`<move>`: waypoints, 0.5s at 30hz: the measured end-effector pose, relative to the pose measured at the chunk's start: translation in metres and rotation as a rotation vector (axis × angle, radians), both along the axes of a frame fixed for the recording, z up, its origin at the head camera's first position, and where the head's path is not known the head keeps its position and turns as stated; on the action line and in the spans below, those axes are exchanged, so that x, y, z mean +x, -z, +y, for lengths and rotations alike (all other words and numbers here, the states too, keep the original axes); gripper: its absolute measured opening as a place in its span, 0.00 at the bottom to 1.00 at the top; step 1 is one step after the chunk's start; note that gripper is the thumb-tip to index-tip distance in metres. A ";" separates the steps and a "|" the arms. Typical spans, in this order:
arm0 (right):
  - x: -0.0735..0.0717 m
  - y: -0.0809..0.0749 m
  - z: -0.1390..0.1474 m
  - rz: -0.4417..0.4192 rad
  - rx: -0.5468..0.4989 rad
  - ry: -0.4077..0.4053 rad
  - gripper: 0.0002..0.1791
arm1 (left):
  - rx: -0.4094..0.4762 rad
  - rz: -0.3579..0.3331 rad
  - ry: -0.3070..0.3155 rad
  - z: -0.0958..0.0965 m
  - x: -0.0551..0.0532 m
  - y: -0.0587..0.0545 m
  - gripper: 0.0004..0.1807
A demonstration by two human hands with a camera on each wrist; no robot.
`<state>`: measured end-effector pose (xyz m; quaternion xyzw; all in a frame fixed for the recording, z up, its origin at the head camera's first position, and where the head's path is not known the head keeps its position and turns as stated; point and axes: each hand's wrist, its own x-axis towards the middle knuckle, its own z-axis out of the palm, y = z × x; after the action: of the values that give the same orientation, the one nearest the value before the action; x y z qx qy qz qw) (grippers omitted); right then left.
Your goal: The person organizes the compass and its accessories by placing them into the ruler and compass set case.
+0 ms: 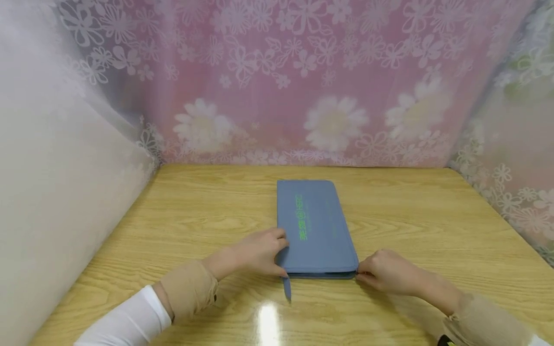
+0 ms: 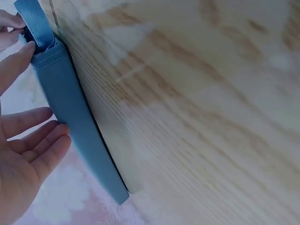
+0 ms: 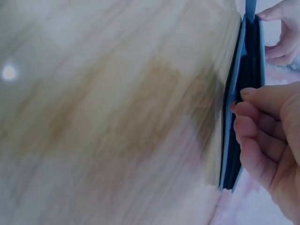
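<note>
A flat blue zip case [image 1: 318, 226] with green lettering on its cover lies on the table. My left hand [image 1: 261, 252] rests against its left side near the front corner. In the left wrist view, those fingers [image 2: 49, 140] touch the smooth spine, loosely bent, and the thumb lies at the end beside a fabric strap [image 2: 37, 21]. My right hand [image 1: 387, 271] is at the front right corner. Its thumb and forefinger pinch at the zip edge in the right wrist view; the zip pull itself is mostly hidden. A dark gap [image 3: 243, 70] shows between the covers.
The wood-grain table [image 1: 195, 206] extends around the case. A pink flowered curtain [image 1: 259, 96] hangs behind it, with a pale cloth [image 1: 65, 168] at the left and a flowered one [image 1: 515, 158] at the right.
</note>
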<state>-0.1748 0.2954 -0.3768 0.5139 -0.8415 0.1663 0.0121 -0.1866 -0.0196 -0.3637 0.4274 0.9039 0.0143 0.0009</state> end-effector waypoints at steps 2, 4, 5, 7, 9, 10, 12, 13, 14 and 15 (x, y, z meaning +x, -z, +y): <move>0.002 0.001 -0.003 0.034 -0.018 -0.026 0.12 | -0.002 -0.018 0.007 -0.001 0.000 -0.002 0.34; 0.003 0.003 -0.007 0.070 -0.042 -0.062 0.13 | -0.006 -0.023 0.011 -0.002 0.000 -0.002 0.34; 0.003 0.004 -0.010 0.085 -0.054 -0.079 0.14 | -0.007 -0.026 0.012 -0.002 0.000 -0.002 0.34; 0.004 0.005 -0.016 0.106 -0.074 -0.102 0.16 | -0.011 -0.030 0.009 -0.001 0.000 -0.003 0.34; 0.005 0.006 -0.021 0.115 -0.078 -0.101 0.16 | -0.014 -0.031 0.006 -0.001 0.000 -0.002 0.34; 0.006 0.005 -0.023 0.105 -0.070 -0.093 0.16 | -0.012 -0.033 0.005 -0.001 0.000 -0.002 0.34; 0.008 0.004 -0.027 0.080 -0.040 -0.062 0.15 | -0.010 -0.030 0.007 0.000 0.000 -0.002 0.34; 0.009 0.002 -0.029 0.065 -0.015 -0.042 0.14 | -0.008 -0.029 0.008 -0.001 0.000 -0.002 0.34; 0.010 0.001 -0.032 0.054 0.009 -0.025 0.13 | -0.004 -0.028 0.010 -0.001 0.000 -0.002 0.33; 0.011 -0.001 -0.034 0.039 0.033 -0.007 0.13 | 0.002 -0.028 0.012 -0.001 0.000 -0.002 0.33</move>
<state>-0.1641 0.2611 -0.3757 0.5201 -0.8419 0.1423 0.0194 -0.1867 -0.0207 -0.3613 0.4324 0.9013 0.0210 0.0132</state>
